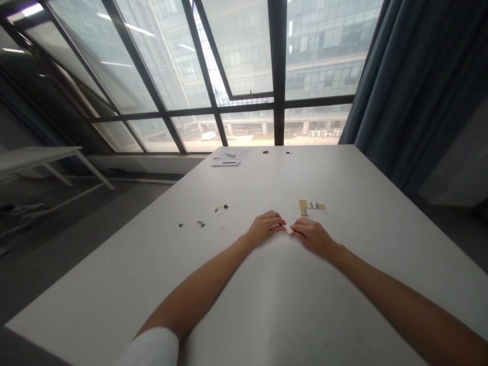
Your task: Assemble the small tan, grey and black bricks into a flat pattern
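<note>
Head view: both hands rest on the white desk [343,173], fingertips meeting. The left hand [265,227] and right hand [310,235] have fingers curled together, pinching a tiny pale piece [288,229] between them. Just beyond the right hand lies a yellow block assembly [309,206]; small dark bits [200,223] are scattered left, papers [231,156] at the far edge.

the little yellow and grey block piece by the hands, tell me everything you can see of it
The small block piece lies flat on the white table, just beyond the right hand and apart from it. It looks like plastic building bricks joined together: a yellowish part at the left forming a short upright bar, then a thin row running right with grey and yellow sections. It is too small to make out studs or count the pieces. Nothing touches it but the tabletop.
</note>
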Available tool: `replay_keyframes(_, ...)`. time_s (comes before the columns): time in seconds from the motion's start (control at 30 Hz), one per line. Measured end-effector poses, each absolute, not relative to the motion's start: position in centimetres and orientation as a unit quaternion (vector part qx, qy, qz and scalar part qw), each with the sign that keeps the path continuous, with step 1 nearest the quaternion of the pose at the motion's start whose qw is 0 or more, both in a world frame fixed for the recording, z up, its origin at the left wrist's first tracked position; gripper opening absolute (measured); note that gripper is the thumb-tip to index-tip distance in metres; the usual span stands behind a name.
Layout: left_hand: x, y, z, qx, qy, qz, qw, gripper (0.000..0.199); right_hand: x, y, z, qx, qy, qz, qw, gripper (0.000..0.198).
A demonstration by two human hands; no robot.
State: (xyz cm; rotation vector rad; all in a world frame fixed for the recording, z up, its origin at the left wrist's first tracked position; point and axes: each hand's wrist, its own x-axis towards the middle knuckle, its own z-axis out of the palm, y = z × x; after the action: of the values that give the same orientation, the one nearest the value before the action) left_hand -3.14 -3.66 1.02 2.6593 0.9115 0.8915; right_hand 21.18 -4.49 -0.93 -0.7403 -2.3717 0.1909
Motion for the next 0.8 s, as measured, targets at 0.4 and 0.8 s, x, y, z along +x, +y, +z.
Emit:
replay_keyframes(0.4,-3.34,-3.57,0.99,0.897,0.292,0.313,0.112,0.034,21.04,-4.41,-1.12,-0.284,-0.891,0.074,0.347,0.023)
replay_keyframes(0.8,-3.3,-3.4,0.54,0.896,0.281,0.314,0.138,0.036,21.1,-4.4,-1.04,-0.27,-0.893,0.094,0.348,0.022)
